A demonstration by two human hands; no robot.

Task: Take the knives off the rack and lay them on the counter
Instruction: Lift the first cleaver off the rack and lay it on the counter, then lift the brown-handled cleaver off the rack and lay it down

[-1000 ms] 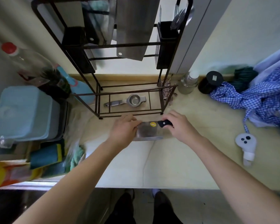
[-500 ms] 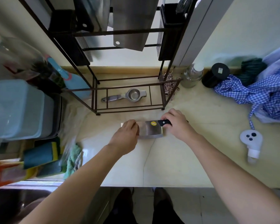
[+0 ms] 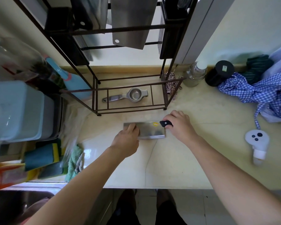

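The cleaver point(image 3: 150, 131) on the counter point(image 3: 177, 159) has a bright, polished steel blade and a black, smooth handle that looks like plastic. The counter looks like pale stone, glossy and reflective near its left end. The rack point(image 3: 130, 93) is thin dark metal rod, matt. On it hangs a broad blade point(image 3: 130, 25) of dull brushed steel. The squeezer point(image 3: 128, 96) under it is shiny metal. A clear glass bottle point(image 3: 195, 73) stands by a blue checked cloth point(image 3: 258, 90), soft and crumpled. The white controller point(image 3: 257, 143) is smooth plastic.
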